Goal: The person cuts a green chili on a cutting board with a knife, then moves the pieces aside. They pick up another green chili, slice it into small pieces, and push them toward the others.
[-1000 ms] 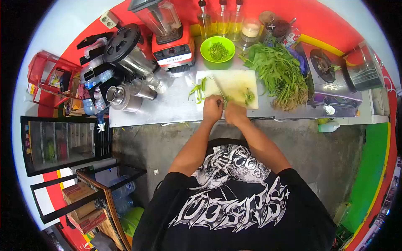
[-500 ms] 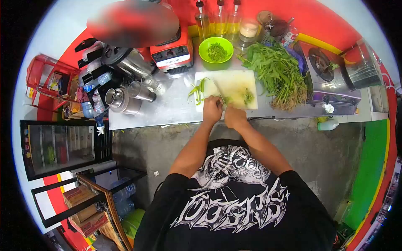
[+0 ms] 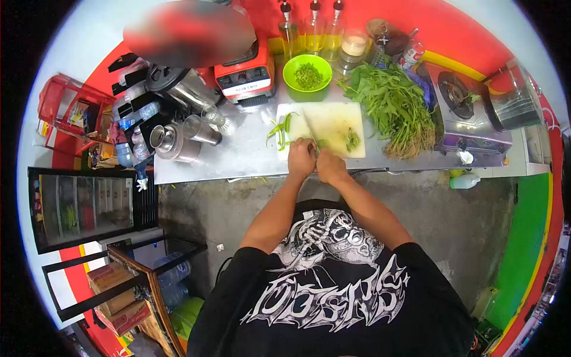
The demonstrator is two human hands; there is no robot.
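My right hand (image 3: 331, 166) is closed around the handle of a knife (image 3: 310, 126), whose blade points away from me over the white cutting board (image 3: 333, 109). Just left of the blade, my left hand (image 3: 301, 158) has its fingers curled down at the board's near edge; what they pinch is hidden. Long green chilies (image 3: 281, 130) lie on the board's left side. Chopped green bits (image 3: 351, 140) sit in a small heap at its right. Beyond the board stands a bright green bowl (image 3: 307, 93) holding chopped greens (image 3: 308, 77).
A big bunch of leafy greens (image 3: 392, 107) with roots lies right of the board, beside a gas stove (image 3: 473, 134). At the back are a red blender base (image 3: 245, 80) and several pump bottles (image 3: 313, 33). Steel containers (image 3: 172, 143) stand on the steel table (image 3: 238, 160) at left.
My right hand has shifted slightly left, closer to my left hand, with the knife in it. My left hand stays in nearly the same place.
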